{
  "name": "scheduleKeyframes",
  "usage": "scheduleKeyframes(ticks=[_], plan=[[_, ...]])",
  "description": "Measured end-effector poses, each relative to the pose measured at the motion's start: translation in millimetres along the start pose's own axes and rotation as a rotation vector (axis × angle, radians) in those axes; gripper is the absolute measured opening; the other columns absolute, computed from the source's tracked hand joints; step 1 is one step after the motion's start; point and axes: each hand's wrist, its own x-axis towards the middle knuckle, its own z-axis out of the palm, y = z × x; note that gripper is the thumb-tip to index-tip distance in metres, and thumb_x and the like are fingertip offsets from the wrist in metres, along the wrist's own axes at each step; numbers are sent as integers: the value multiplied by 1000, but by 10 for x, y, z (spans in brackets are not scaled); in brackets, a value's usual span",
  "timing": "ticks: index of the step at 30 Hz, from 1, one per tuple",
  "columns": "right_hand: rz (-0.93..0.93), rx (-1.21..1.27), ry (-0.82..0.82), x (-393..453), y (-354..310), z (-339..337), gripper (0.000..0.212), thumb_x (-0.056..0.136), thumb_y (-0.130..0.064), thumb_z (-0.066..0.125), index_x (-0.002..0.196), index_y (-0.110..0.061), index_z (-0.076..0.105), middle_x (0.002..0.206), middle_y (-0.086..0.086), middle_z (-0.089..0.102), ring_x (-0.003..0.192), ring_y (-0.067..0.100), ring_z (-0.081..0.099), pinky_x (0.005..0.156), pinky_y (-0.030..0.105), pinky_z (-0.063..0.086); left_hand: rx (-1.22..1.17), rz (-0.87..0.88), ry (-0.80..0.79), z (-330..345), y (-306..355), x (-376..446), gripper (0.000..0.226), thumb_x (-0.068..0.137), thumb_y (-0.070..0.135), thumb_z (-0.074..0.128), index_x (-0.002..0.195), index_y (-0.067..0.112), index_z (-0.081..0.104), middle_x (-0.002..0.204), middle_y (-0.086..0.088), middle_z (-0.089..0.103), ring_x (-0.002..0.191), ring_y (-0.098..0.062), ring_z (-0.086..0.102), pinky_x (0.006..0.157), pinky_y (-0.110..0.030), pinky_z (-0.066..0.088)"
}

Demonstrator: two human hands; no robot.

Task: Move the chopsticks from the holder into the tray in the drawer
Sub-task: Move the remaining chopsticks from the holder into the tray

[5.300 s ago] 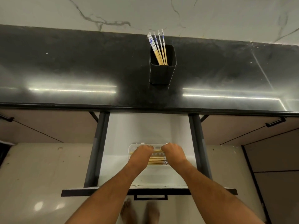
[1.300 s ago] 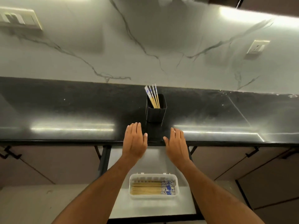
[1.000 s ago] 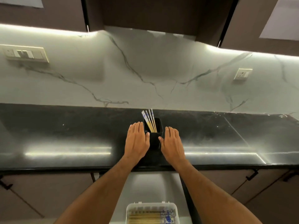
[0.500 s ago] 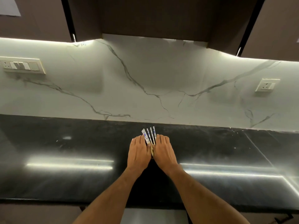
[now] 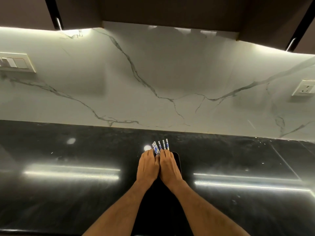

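Observation:
Several chopsticks (image 5: 161, 147) with blue-and-white patterned tops stand in a black holder (image 5: 177, 161) on the dark countertop. Only their tops show above my fingers. My left hand (image 5: 147, 166) and my right hand (image 5: 168, 166) are pressed side by side over the holder, fingertips closed around the bundle of chopsticks. My hands hide most of the holder; only its right edge shows. The drawer and its tray are out of view below the frame.
The glossy black countertop (image 5: 68, 184) stretches left and right of the holder. A white marble backsplash (image 5: 153, 74) rises behind it, with a switch plate (image 5: 15, 63) at the left and a socket (image 5: 305, 88) at the right. Dark upper cabinets (image 5: 170, 11) hang overhead.
My hands left the tray in the drawer, rose to the counter and came together around the chopsticks in the holder. The view tilted up, so drawer and tray dropped out of sight.

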Motion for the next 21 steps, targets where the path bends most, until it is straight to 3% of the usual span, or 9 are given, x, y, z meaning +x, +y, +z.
scheduleKeyframes(ticks=[7,14,21], plan=[[52,100,53,61,-58,16,40,105,-15,50,143,-6,47,136,11,54,120,20,54,111,34,43,-118,2,-73,122,-126,92,16,104,30,43,109,31,58,113,11,60,103,-6,53,97,-29,47],[201,268,6,107,-69,20,24,105,-18,49,128,-11,53,119,9,63,99,19,65,90,31,56,-185,33,-76,144,-157,36,18,103,25,44,107,32,60,107,14,61,99,0,56,92,-22,46],[390,472,67,121,-85,-7,9,103,-18,53,108,-17,60,93,-3,67,79,10,64,67,16,48,-148,74,-34,79,-111,1,24,104,18,45,117,22,64,111,15,59,98,3,53,87,-8,37]])
